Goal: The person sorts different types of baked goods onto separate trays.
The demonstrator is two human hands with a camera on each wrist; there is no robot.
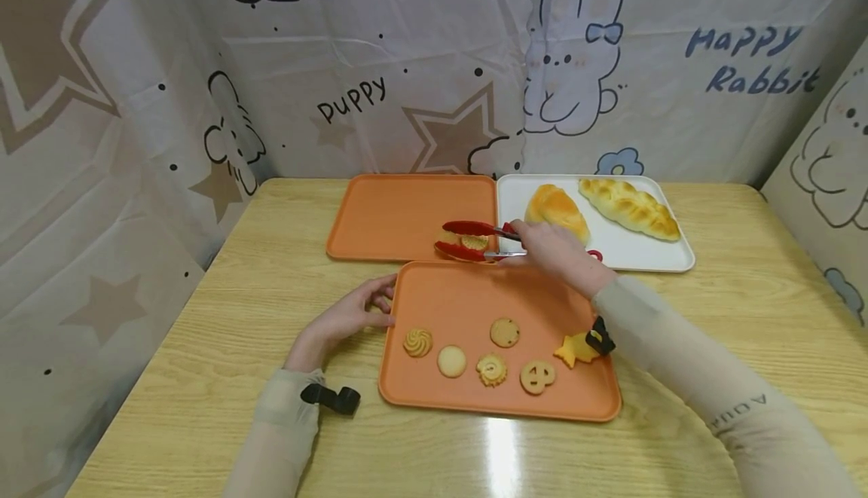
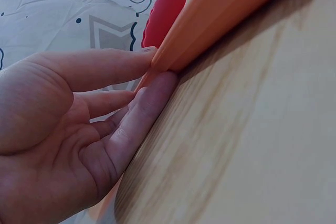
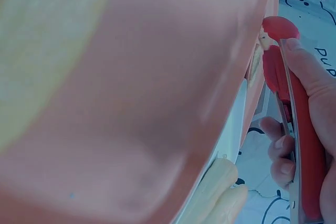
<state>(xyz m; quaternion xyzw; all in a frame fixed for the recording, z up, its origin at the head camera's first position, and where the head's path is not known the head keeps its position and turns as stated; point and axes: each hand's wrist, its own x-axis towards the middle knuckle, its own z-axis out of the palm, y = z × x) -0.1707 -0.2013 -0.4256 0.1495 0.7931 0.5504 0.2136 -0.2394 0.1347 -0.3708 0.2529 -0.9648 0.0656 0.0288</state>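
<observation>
My right hand (image 1: pixel 552 245) grips a pair of red-tipped tongs (image 1: pixel 468 251), held over the right front corner of the back orange tray (image 1: pixel 400 215). A small golden cookie (image 1: pixel 475 242) shows between the spread tips of the tongs; whether they touch it I cannot tell. In the right wrist view, the fingers (image 3: pixel 283 166) and thumb wrap the tongs' handles. My left hand (image 1: pixel 349 310) holds the left rim of the front orange tray (image 1: pixel 447 287). The left wrist view shows its thumb against the rim and a finger at the tray's underside (image 2: pixel 205 30).
Along the front tray lie a swirl cookie (image 1: pixel 417 342), a plain round cookie (image 1: pixel 451 361), a spotted cookie (image 1: pixel 505 332), a frilled cookie (image 1: pixel 491 369), a pretzel-shaped cookie (image 1: pixel 538 377) and a yellow star (image 1: pixel 576 349). A white tray (image 1: pixel 631 253) bears a bun (image 1: pixel 556 208) and a braided loaf (image 1: pixel 631 208).
</observation>
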